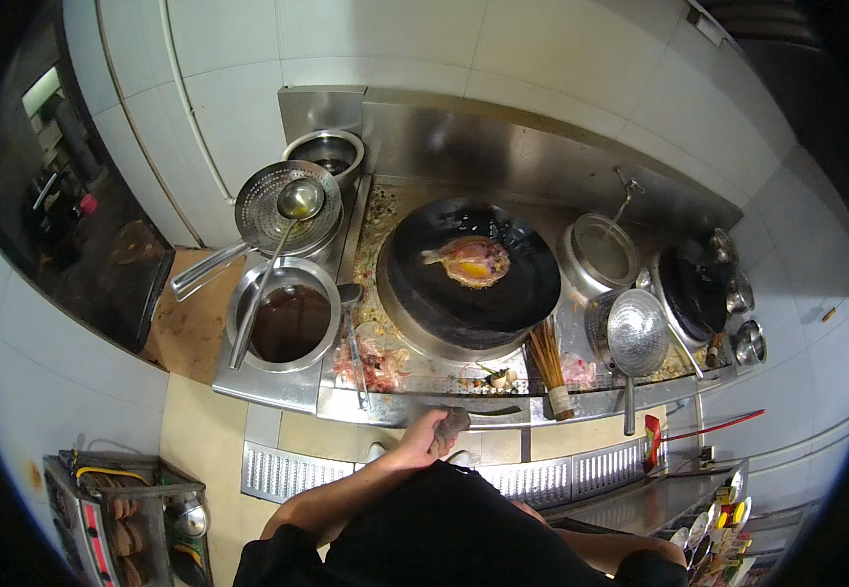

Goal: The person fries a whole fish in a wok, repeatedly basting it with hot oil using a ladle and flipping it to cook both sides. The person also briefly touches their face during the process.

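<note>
My left hand (424,438) grips a bunched grey cloth (452,428) just in front of the range's steel front edge. Most of my right arm (593,547) is bent in behind my black clothing, which hides the right hand. Before me a large black wok (424,308) sits on a round burner ring. In it lies what looks like a flattened fish (474,261), with a narrow tail to the left and a yellow patch in its middle. The wok's far inner wall glistens.
A ladle (300,199) lies across a perforated strainer (256,209) and a pot of dark liquid (289,323). A metal spatula (355,345), reddish scraps (380,367) and a bamboo brush (548,352) lie nearer. Rightward are a water pot (604,249), hammered ladle (637,334) and second wok (688,286).
</note>
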Available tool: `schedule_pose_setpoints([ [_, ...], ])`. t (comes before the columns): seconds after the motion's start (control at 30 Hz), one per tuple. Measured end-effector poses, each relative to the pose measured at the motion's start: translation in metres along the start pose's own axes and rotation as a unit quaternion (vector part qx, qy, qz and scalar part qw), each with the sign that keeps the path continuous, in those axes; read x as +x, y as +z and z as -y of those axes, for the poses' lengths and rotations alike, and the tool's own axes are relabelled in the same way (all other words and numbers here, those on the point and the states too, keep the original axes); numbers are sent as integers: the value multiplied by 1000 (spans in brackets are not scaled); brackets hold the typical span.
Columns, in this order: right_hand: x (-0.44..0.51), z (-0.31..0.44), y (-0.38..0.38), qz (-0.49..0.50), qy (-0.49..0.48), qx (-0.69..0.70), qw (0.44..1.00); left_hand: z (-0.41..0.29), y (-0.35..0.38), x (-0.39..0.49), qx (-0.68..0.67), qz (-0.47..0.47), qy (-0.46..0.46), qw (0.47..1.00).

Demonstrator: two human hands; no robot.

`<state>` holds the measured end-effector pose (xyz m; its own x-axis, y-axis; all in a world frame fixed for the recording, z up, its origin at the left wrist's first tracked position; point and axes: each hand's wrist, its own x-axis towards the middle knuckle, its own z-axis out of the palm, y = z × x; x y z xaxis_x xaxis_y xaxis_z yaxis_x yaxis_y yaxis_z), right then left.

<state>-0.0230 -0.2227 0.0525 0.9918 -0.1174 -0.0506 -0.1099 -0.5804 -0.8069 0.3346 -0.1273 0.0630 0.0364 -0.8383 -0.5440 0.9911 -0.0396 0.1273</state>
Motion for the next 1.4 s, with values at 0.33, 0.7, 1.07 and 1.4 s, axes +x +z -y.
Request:
schedule_pose_setpoints([
  [0.33, 7, -16, -17, 34, 37, 20, 999, -6, 34, -10, 33, -107, 39, 993],
  [0.7, 16, -27, -29, 69, 59, 37, 995, -6, 41, -6, 29, -119, 54, 991],
  [1.07, 19, -28, -32, 87, 70, 40, 993, -6, 23, -1, 26, -67, 24, 997],
  [1.4, 13, -24, -23, 88, 80, 45, 992, 1, 36, -2, 33, -115, 33, 992],
])
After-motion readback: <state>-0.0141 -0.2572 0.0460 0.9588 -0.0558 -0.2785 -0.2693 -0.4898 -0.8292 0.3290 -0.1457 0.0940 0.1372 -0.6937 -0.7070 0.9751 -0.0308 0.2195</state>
